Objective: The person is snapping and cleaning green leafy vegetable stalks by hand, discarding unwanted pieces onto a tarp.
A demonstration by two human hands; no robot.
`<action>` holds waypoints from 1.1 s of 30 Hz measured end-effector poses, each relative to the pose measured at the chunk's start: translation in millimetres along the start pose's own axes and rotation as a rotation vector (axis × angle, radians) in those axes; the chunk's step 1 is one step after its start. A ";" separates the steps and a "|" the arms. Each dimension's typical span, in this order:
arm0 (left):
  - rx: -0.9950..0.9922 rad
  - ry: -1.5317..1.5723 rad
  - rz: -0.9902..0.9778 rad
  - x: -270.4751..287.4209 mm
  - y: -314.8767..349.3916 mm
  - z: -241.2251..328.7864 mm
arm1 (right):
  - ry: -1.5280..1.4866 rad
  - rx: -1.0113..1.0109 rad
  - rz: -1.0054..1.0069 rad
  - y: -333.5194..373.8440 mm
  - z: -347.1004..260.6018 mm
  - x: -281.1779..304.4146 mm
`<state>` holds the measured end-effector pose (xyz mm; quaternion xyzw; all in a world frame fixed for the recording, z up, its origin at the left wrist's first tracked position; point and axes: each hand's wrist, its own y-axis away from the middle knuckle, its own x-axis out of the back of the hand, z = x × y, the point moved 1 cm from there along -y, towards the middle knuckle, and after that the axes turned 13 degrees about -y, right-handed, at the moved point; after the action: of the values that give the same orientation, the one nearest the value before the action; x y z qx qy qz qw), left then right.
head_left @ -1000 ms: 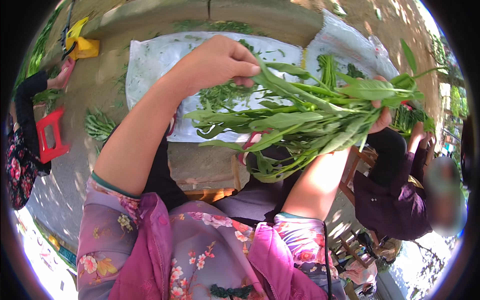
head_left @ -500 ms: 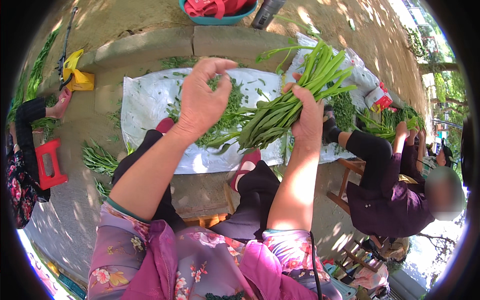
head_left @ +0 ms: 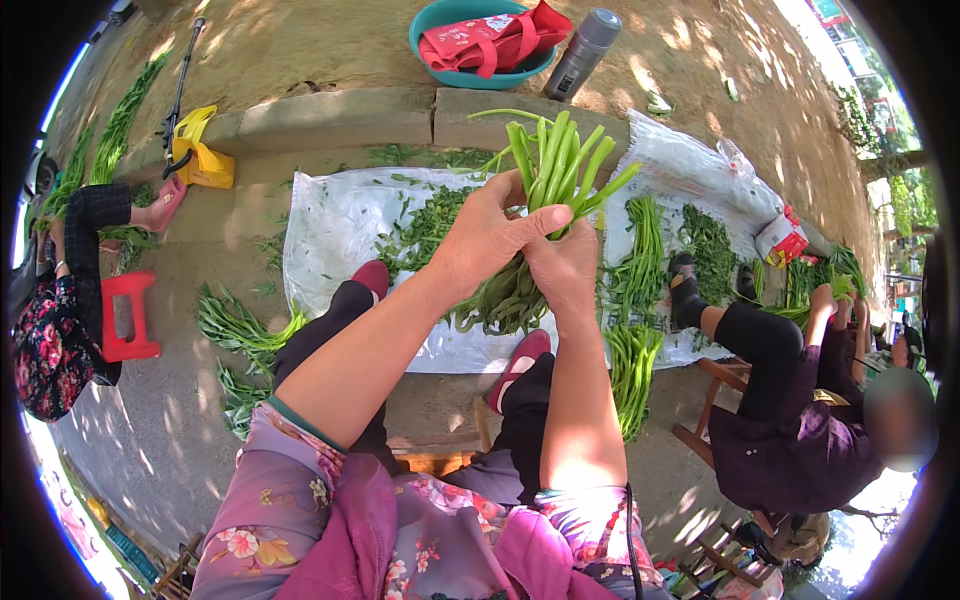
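Observation:
Both hands grip one bunch of long-stemmed leafy greens (head_left: 556, 160) in front of me. My left hand (head_left: 490, 232) wraps the stems from the left, its thumb lying across them. Just below and to the right, my right hand (head_left: 566, 268) is closed round the same bunch. The pale green stems point up and away, and the dark leaves hang down towards me. Part of the bunch is hidden behind my fingers. Under it lies a white sheet (head_left: 330, 245) strewn with loose leaves (head_left: 425, 235).
Piles of greens lie at left (head_left: 245, 325) and right (head_left: 635, 370). Beyond a stone curb (head_left: 340, 118) stand a teal basin (head_left: 432, 30) with a red bag and a grey flask (head_left: 585, 55). One person (head_left: 790, 420) sits at right, another (head_left: 60, 340) at left by a red stool (head_left: 128, 318).
My left hand, apart from the bunch before, has come over to grip its stems. The right hand has drawn the bunch nearer and lower, and the stems now stand more upright. The view has shifted.

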<state>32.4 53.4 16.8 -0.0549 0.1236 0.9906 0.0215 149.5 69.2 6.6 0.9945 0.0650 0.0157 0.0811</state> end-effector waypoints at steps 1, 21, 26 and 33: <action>0.018 -0.013 0.006 1.9 0.1 -1.3 | 0.092 -0.004 0.004 1.3 -1.3 -3.0; 0.094 0.298 -0.045 8.2 -1.6 -14.0 | 0.402 0.130 -0.179 17.3 -10.9 -14.1; 0.130 0.402 -0.108 11.9 -3.3 -17.7 | 0.059 -0.066 -0.377 10.9 -14.5 3.3; 0.129 0.524 -0.245 11.6 -1.1 -17.6 | -0.192 -0.077 -0.371 9.1 -14.7 16.7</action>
<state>22.8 50.5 -1.8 -0.3219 0.1799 0.9228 0.1116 166.6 64.9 22.9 0.9586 0.2381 -0.0917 0.1265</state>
